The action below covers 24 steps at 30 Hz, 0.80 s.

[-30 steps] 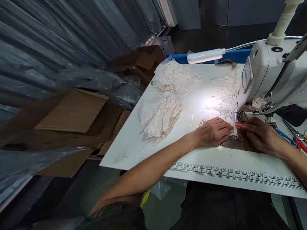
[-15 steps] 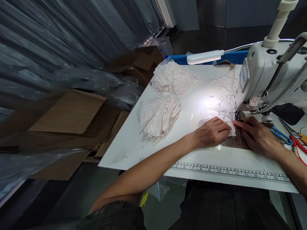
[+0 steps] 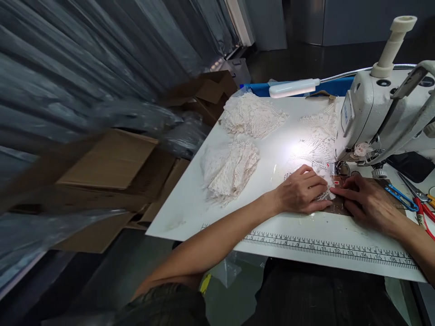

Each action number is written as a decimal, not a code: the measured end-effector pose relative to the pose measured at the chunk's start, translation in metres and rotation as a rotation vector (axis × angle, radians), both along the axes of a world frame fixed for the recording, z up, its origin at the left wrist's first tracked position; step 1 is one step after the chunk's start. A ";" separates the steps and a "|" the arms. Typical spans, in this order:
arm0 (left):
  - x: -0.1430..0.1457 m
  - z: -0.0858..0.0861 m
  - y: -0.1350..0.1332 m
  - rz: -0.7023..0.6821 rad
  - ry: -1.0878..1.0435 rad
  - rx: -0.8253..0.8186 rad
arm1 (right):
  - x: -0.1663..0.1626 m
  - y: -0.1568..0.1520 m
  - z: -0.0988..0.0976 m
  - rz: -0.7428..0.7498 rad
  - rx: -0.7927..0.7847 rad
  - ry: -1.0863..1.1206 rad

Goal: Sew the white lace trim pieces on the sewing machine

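A white lace piece (image 3: 324,194) lies at the front of the sewing machine (image 3: 365,113), partly covered by my hands. My left hand (image 3: 302,192) rests on it with bent fingers, the lace edge showing between its fingertips and thumb. From the right, my right hand (image 3: 367,199) touches the same edge with a stretched index finger. Its thumb stands apart below, and nothing shows gripped in it. Just beyond the fingertips is the presser foot (image 3: 336,168). A small red mark (image 3: 336,183) shows near the right index finger.
Two lace piles (image 3: 253,115) (image 3: 233,172) lie on the left of the white table (image 3: 176,213), and more lace (image 3: 319,136) behind my left hand. Blue thread snips (image 3: 401,197) and red-handled scissors (image 3: 421,210) are at right. A lamp (image 3: 294,88) hangs above; cardboard boxes (image 3: 108,158) stand left.
The lace edge and both hands sit slightly nearer me, away from the presser foot. A red mark now shows by the right index finger. The whole view has shifted a little.
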State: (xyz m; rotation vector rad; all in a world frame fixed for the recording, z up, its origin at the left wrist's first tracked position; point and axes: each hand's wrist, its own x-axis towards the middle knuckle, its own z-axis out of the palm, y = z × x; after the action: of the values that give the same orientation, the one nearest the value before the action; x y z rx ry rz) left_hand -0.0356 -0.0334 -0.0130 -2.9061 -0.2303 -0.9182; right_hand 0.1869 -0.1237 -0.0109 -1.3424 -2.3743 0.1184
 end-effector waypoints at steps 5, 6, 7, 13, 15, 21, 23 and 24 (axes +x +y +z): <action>-0.002 0.001 0.007 0.092 0.027 -0.054 | 0.000 -0.001 0.000 0.011 0.036 -0.013; -0.003 0.000 0.008 0.100 0.062 -0.064 | 0.000 -0.001 0.000 0.009 0.040 -0.017; -0.003 -0.001 0.008 0.106 0.089 -0.070 | 0.000 -0.001 0.000 0.006 0.042 -0.020; -0.002 -0.002 0.006 0.131 0.092 -0.024 | -0.001 -0.001 0.000 0.001 0.061 -0.019; -0.002 -0.002 0.006 0.120 0.069 0.006 | -0.002 -0.001 0.000 0.000 0.070 -0.028; -0.003 -0.004 0.009 0.119 0.098 0.022 | -0.003 -0.001 0.000 -0.003 0.116 -0.062; -0.003 -0.004 0.009 0.128 0.127 0.017 | -0.003 -0.001 0.000 0.000 0.135 -0.054; -0.002 -0.004 0.009 0.132 0.139 0.013 | -0.003 -0.001 -0.001 0.002 0.141 -0.053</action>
State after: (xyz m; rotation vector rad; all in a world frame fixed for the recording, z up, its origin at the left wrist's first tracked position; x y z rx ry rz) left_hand -0.0381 -0.0246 -0.0167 -2.8857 -0.3981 -0.6916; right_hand 0.1836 -0.1245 -0.0116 -1.2926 -2.3786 -0.0835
